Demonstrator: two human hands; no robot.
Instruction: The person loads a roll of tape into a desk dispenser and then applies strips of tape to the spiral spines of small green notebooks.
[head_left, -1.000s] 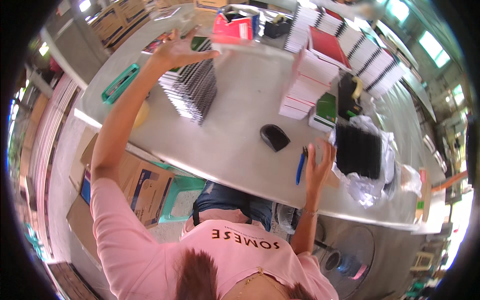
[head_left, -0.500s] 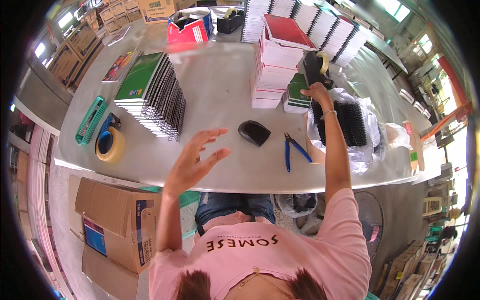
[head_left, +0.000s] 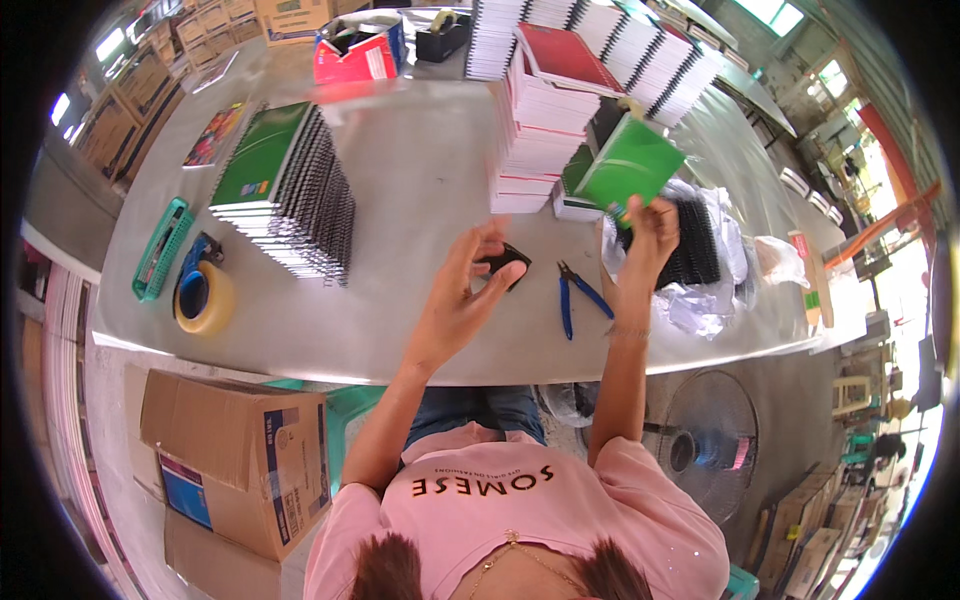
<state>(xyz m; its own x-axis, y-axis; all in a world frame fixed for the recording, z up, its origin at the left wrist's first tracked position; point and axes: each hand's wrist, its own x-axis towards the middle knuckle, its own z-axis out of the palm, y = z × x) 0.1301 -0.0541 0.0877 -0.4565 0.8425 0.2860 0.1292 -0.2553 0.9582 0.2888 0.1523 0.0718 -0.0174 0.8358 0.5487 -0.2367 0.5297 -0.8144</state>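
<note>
Grey tabletop (head_left: 410, 160): right hand (head_left: 652, 235) now pinches a green notebook (head_left: 632, 165), raised above the small stack (head_left: 576, 208) at right; left hand (head_left: 462, 285), spread, has shifted right, partly hiding the black object (head_left: 512, 266).

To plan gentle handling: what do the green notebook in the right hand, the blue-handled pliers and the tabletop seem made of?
Green notebook: probably paper, smooth card cover, thin, flat. Pliers: likely metal, dark tips; evenly blue handles suggest plastic. Tabletop: smooth, gray, soft sheen; metal or laminate, unclear.
</note>
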